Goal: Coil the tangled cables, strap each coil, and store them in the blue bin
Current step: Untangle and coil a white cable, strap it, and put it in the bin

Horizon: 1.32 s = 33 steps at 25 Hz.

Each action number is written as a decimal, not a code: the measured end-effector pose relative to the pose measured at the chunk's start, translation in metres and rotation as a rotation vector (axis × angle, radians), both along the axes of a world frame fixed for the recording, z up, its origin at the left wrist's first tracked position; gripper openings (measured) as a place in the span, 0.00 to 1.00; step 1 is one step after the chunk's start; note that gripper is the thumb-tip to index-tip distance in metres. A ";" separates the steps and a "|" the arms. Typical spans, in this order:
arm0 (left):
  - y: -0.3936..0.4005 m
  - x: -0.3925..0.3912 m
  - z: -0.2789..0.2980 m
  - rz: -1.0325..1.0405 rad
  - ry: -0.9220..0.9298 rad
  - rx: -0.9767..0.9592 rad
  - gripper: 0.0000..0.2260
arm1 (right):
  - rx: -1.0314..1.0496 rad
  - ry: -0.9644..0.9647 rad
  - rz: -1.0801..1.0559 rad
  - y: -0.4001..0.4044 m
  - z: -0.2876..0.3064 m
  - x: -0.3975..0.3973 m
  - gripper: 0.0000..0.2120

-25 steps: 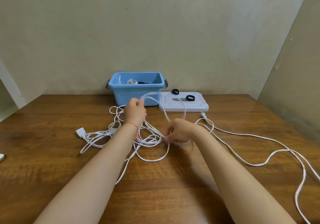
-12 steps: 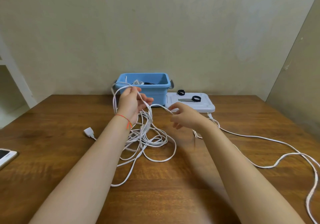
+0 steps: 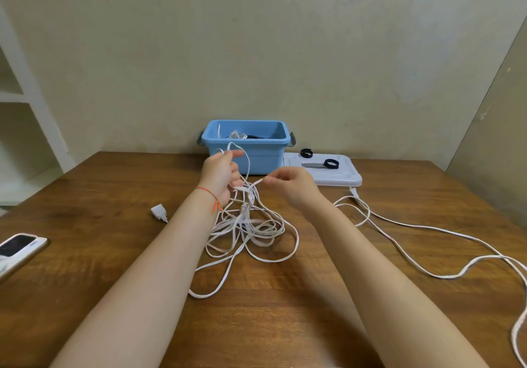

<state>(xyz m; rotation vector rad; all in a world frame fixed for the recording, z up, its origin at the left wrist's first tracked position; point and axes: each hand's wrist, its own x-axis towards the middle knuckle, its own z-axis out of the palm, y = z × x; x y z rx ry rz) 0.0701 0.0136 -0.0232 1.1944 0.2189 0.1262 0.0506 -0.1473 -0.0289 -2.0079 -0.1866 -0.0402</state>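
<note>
On wood table [image 3: 285, 325] by beige wall: both hands' grip on white cable tangle [image 3: 251, 230], blue bin [image 3: 245, 153] behind.

Both hands, left [image 3: 221, 175], right [image 3: 293, 186], gripping tangled white cables [image 3: 251, 225], blue bin [image 3: 248, 153] behind

A plain home room: wooden table [image 3: 285, 325], bare plaster wall [image 3: 256, 39], white shelving [image 3: 25, 128].
</note>
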 end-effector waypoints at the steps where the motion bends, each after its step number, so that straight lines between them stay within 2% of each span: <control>1: 0.004 0.000 0.004 0.059 -0.008 0.001 0.10 | 0.063 -0.022 -0.107 -0.001 -0.001 0.002 0.06; 4: 0.018 0.002 0.010 0.276 -0.069 -0.035 0.10 | 0.213 -0.065 -0.375 -0.014 -0.004 0.011 0.08; 7: 0.046 0.006 0.007 0.596 -0.092 -0.061 0.11 | 0.403 -0.177 -0.674 -0.043 0.000 0.021 0.08; 9: 0.067 0.012 -0.003 0.752 -0.003 0.063 0.10 | 0.464 -0.202 -0.815 -0.067 0.000 0.029 0.08; 10: 0.070 0.012 -0.006 0.731 0.068 0.136 0.10 | 0.421 -0.158 -0.829 -0.076 -0.001 0.032 0.08; 13: 0.060 0.010 -0.021 0.421 0.314 0.402 0.19 | 0.153 0.042 -0.672 -0.082 -0.009 0.037 0.11; 16: 0.041 -0.005 -0.027 0.548 0.482 0.639 0.32 | -0.136 0.151 -0.476 -0.073 -0.011 0.035 0.15; 18: 0.033 -0.011 -0.031 0.656 0.394 0.760 0.39 | -0.571 0.159 -0.419 -0.066 -0.012 0.032 0.16; 19: 0.029 -0.012 -0.033 0.676 0.293 0.855 0.41 | -0.808 0.092 -0.373 -0.059 -0.013 0.028 0.18; 20: 0.023 -0.012 -0.034 0.656 0.184 0.966 0.41 | -0.946 -0.020 -0.290 -0.052 -0.015 0.024 0.22; 22: 0.011 -0.010 -0.034 0.559 0.025 1.110 0.40 | -0.936 -0.197 -0.040 -0.035 -0.012 0.016 0.29; 23: 0.007 -0.009 -0.033 0.507 -0.006 1.123 0.39 | -0.843 -0.222 0.108 -0.027 -0.007 0.009 0.26; 25: 0.002 -0.007 -0.032 0.426 -0.048 1.116 0.38 | -0.686 -0.081 0.345 -0.018 0.001 0.001 0.16; 26: 0.002 -0.006 -0.033 0.396 -0.071 1.114 0.36 | -0.680 0.004 0.414 -0.016 0.003 -0.002 0.11; 27: 0.001 -0.006 -0.034 0.363 -0.095 1.117 0.33 | -0.737 0.059 0.452 -0.014 0.004 -0.004 0.07; 30: -0.004 -0.010 -0.038 0.211 -0.139 1.120 0.20 | -0.976 0.035 0.417 -0.014 -0.009 -0.002 0.12; 31: -0.007 -0.011 -0.040 0.167 -0.153 1.119 0.15 | -0.962 -0.005 0.373 -0.014 -0.015 0.000 0.11; 33: -0.013 -0.016 -0.043 0.130 -0.193 1.149 0.06 | -0.804 -0.067 0.297 -0.014 -0.024 0.003 0.08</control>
